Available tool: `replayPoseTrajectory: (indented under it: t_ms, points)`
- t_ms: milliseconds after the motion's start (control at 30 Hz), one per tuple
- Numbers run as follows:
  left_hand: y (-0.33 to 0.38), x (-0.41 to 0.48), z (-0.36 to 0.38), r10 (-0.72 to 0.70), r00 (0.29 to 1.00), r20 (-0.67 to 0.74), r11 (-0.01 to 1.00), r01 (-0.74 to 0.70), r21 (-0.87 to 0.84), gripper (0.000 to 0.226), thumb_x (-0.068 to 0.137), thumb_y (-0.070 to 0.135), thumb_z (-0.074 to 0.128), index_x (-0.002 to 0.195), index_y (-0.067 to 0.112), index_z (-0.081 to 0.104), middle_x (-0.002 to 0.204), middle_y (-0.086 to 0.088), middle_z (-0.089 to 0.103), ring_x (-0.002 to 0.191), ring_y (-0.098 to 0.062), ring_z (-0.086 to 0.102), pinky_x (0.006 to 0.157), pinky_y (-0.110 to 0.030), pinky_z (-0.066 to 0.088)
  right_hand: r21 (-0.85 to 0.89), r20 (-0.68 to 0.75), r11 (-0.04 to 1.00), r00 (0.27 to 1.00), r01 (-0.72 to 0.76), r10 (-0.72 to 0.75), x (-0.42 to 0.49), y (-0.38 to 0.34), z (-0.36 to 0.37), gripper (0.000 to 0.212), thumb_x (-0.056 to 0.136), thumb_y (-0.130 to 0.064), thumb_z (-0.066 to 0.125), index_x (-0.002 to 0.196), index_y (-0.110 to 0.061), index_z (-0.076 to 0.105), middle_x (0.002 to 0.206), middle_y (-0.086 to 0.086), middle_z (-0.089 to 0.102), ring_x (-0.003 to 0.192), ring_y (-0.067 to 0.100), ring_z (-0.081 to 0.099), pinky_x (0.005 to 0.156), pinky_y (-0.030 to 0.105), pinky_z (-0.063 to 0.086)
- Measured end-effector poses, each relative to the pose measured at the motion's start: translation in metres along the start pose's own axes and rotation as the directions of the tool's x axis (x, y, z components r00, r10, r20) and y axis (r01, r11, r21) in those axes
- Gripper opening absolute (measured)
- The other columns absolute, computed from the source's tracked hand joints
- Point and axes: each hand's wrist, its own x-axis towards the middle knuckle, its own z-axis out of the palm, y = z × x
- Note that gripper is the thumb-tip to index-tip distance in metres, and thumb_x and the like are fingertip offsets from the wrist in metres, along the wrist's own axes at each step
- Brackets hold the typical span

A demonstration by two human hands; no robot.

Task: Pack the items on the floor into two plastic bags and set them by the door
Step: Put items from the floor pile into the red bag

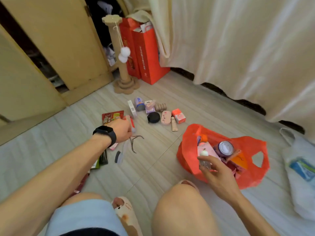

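My right hand point(215, 171) holds a small clear bottle with a white cap point(204, 159) just over the open red plastic bag point(190, 142), which holds a purple can and pink and orange packets. My left hand point(121, 129), with a black watch on the wrist, grips a red and white box point(132, 122) on the floor. Several small items lie beyond it: a blue bottle point(139, 103), a black round pouch point(153, 117), a pink case point(166, 117) and a coral box point(179, 115). A white plastic bag point(301, 188) lies at the right.
A red snack packet point(111, 116), metal tongs point(134, 142) and green packets point(100, 160) lie near my left arm. A cardboard scratching post point(121, 65) and red paper bags point(148, 55) stand at the back by the wooden cabinet. A white curtain hangs at the right.
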Motion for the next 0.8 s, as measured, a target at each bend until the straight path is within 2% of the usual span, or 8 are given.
replayPoseTrajectory:
  t_ms: [133, 200, 267, 433, 533, 600, 700, 800]
  points:
    - [0.032, -0.002, -0.014, 0.1, 0.993, 0.062, 0.992, -0.104, 0.066, 0.024, 0.091, 0.031, 0.057, 0.069, 0.025, 0.062, 0.084, -0.004, 0.067, 0.074, -0.018, 0.051, 0.063, -0.026, 0.041, 0.009, -0.123, 0.999, 0.991, -0.049, 0.05, -0.014, 0.017, -0.023, 0.031, 0.09, -0.02, 0.07, 0.099, -0.049, 0.068, 0.112, -0.029, 0.066, 0.101, -0.007, 0.06, 0.076, 0.004, 0.043]
    - [0.046, -0.002, -0.019, 0.136, 0.988, 0.076, 0.986, -0.142, 0.088, 0.018, 0.092, 0.034, 0.057, 0.081, 0.026, 0.069, 0.092, -0.002, 0.071, 0.083, -0.02, 0.059, 0.073, -0.029, 0.049, -0.014, -0.183, 0.995, 0.978, -0.104, 0.099, -0.014, 0.028, -0.032, 0.027, 0.089, -0.02, 0.07, 0.1, -0.044, 0.068, 0.112, -0.02, 0.069, 0.099, -0.004, 0.061, 0.074, 0.006, 0.043]
    - [0.061, -0.002, -0.026, 0.162, 0.985, 0.057, 0.983, -0.166, 0.076, 0.017, 0.092, 0.034, 0.057, 0.093, 0.025, 0.072, 0.097, 0.001, 0.072, 0.092, -0.021, 0.064, 0.08, -0.032, 0.051, -0.127, -0.19, 0.981, 0.974, -0.146, 0.12, -0.005, 0.037, -0.038, 0.023, 0.09, -0.019, 0.068, 0.104, -0.037, 0.068, 0.111, -0.009, 0.071, 0.099, 0.008, 0.064, 0.075, 0.016, 0.042]
    - [0.097, -0.007, -0.047, 0.246, 0.969, -0.001, 0.969, -0.246, -0.003, 0.018, 0.094, 0.027, 0.056, 0.099, 0.021, 0.072, 0.099, -0.002, 0.072, 0.095, -0.023, 0.064, 0.079, -0.029, 0.049, -0.39, -0.035, 0.916, 0.996, -0.091, 0.084, 0.043, 0.047, -0.033, 0.025, 0.095, -0.017, 0.057, 0.118, -0.022, 0.067, 0.122, 0.01, 0.066, 0.112, 0.029, 0.06, 0.086, 0.032, 0.044]
    - [0.113, -0.011, -0.056, 0.282, 0.958, -0.053, 0.96, -0.281, 0.016, 0.022, 0.095, 0.023, 0.052, 0.106, 0.019, 0.071, 0.104, -0.001, 0.071, 0.101, -0.023, 0.063, 0.074, -0.021, 0.039, -0.45, 0.093, 0.886, 0.981, -0.11, 0.169, 0.069, 0.05, -0.023, 0.031, 0.098, -0.018, 0.051, 0.126, -0.02, 0.063, 0.128, 0.014, 0.062, 0.117, 0.032, 0.057, 0.092, 0.036, 0.044]
    - [0.118, -0.015, -0.061, 0.298, 0.952, -0.071, 0.955, -0.296, 0.031, 0.024, 0.096, 0.022, 0.05, 0.108, 0.017, 0.071, 0.107, -0.002, 0.071, 0.103, -0.022, 0.062, 0.072, -0.021, 0.033, -0.466, 0.112, 0.87, 0.965, -0.159, 0.236, 0.08, 0.044, -0.022, 0.036, 0.096, -0.016, 0.052, 0.131, -0.02, 0.06, 0.132, 0.011, 0.062, 0.121, 0.031, 0.056, 0.095, 0.035, 0.043]
    - [0.118, -0.021, -0.067, 0.307, 0.949, -0.071, 0.952, -0.304, 0.045, 0.025, 0.096, 0.02, 0.048, 0.107, 0.017, 0.071, 0.106, -0.002, 0.07, 0.104, -0.023, 0.06, 0.078, -0.024, 0.036, -0.361, -0.092, 0.916, 0.984, -0.175, 0.152, 0.089, 0.02, -0.023, 0.035, 0.09, -0.013, 0.054, 0.122, -0.018, 0.067, 0.125, 0.009, 0.067, 0.117, 0.029, 0.058, 0.096, 0.036, 0.045]
    - [0.113, -0.028, -0.074, 0.323, 0.943, -0.082, 0.946, -0.321, 0.035, 0.025, 0.094, 0.016, 0.047, 0.104, 0.017, 0.07, 0.104, 0.0, 0.069, 0.103, -0.021, 0.057, 0.086, -0.027, 0.04, -0.177, -0.27, 0.983, 0.963, -0.048, -0.002, 0.088, -0.028, -0.015, 0.017, 0.09, -0.021, 0.058, 0.103, -0.025, 0.068, 0.106, -0.001, 0.07, 0.097, 0.02, 0.064, 0.082, 0.03, 0.046]
